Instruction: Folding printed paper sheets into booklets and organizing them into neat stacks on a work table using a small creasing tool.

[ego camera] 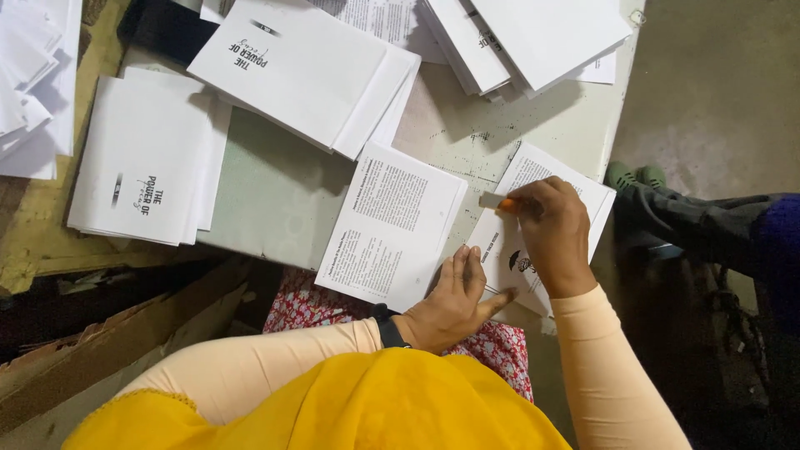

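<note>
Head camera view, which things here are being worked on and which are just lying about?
In hand:
- left hand pressing the sheet
- right hand holding a small orange tool on that sheet
- open printed sheet beside it

Lying about:
- left stack
- top stack
- stacks at top right
- cardboard

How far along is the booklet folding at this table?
Done, it seems: stacks of folded booklets lie across the table. In hand: the left hand steadies a printed sheet while the right hand presses an orange-tipped tool along another sheet. What remains cannot be judged.
</note>
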